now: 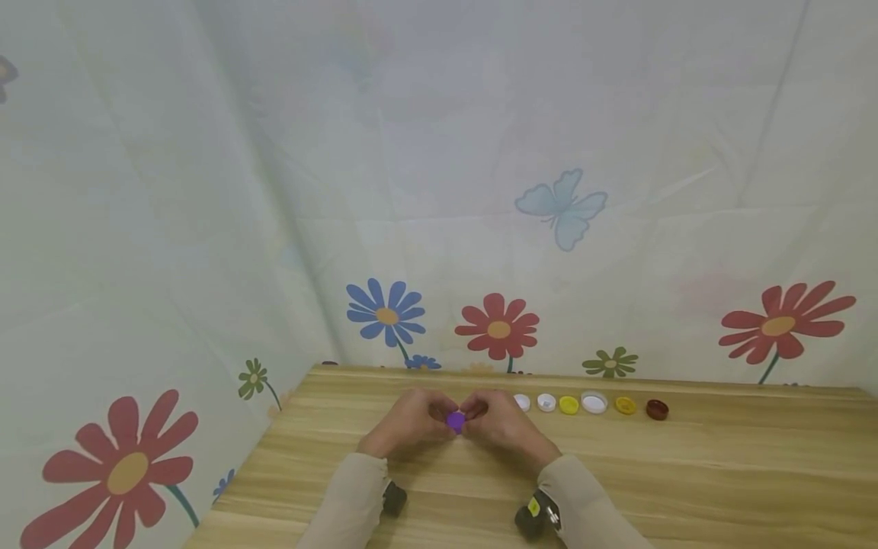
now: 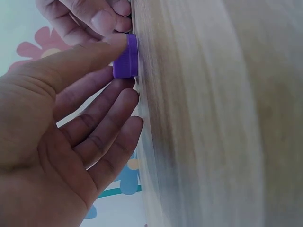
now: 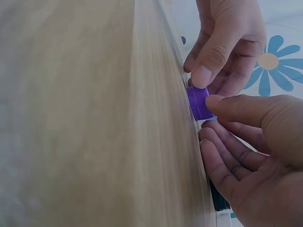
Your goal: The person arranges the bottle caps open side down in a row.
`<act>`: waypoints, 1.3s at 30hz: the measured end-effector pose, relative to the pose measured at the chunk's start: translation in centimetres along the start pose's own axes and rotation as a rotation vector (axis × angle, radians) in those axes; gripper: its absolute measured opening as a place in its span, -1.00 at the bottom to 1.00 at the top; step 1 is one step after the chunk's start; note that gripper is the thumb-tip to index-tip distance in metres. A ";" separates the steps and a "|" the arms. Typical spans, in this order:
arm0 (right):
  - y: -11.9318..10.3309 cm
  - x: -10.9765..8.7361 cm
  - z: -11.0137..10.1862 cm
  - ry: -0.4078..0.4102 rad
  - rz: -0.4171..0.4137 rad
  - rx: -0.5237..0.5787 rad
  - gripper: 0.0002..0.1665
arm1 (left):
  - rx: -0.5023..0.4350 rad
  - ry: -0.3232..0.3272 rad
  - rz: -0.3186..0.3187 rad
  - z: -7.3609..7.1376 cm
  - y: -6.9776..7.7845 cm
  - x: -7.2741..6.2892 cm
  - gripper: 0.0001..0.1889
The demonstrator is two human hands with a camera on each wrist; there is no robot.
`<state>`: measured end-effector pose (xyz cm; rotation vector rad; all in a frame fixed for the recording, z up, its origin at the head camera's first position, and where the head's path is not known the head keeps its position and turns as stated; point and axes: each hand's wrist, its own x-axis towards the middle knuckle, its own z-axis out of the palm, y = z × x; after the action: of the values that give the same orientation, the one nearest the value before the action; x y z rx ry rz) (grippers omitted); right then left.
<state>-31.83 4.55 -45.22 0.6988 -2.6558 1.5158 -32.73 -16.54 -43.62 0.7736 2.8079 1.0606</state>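
A small purple bottle cap with a ridged side is at the table's surface, between my two hands. My left hand pinches it from the left, the thumb on its near side. From the right, my right hand pinches the same cap with thumb and fingers. In the left wrist view the cap stands close to the wood, the lower fingers of the left hand spread beside it. The right wrist view shows both thumbs at the cap; the fingertips behind it are partly hidden.
Right of the hands, a row of several caps runs along the back of the wooden table: white, yellow, a larger white one, orange-yellow and dark brown. A flower-printed curtain hangs behind.
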 end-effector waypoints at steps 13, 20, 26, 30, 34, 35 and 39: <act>-0.3 -0.2 -1.2 0.050 0.017 0.009 -0.73 | -0.102 0.015 -0.047 -0.2 0.8 0.5 -0.60; -0.2 -0.3 -2.1 0.089 0.064 0.000 -0.70 | -0.106 0.046 -0.049 0.0 1.3 1.1 -0.59; 0.3 -0.4 -2.8 0.146 0.052 0.026 -0.70 | -0.108 0.080 -0.007 0.3 1.5 1.8 -0.59; 0.6 -0.6 -3.2 0.156 0.055 0.024 -0.72 | -0.107 0.098 0.007 0.6 1.6 2.2 -0.59; 0.8 -0.6 -3.6 0.181 0.083 0.008 -0.73 | -0.113 0.107 -0.006 1.0 1.7 2.6 -0.59; 0.9 -0.6 -3.6 0.192 0.087 0.001 -0.73 | -0.114 0.110 -0.003 1.1 1.7 2.6 -0.60; 1.1 -0.6 -4.1 0.217 0.099 -0.022 -0.73 | -0.117 0.111 0.009 1.5 1.9 2.9 -0.60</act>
<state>-32.56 8.60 -44.05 0.3813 -2.5731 1.4863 -34.16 -13.06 -43.19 0.7380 2.8021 1.2951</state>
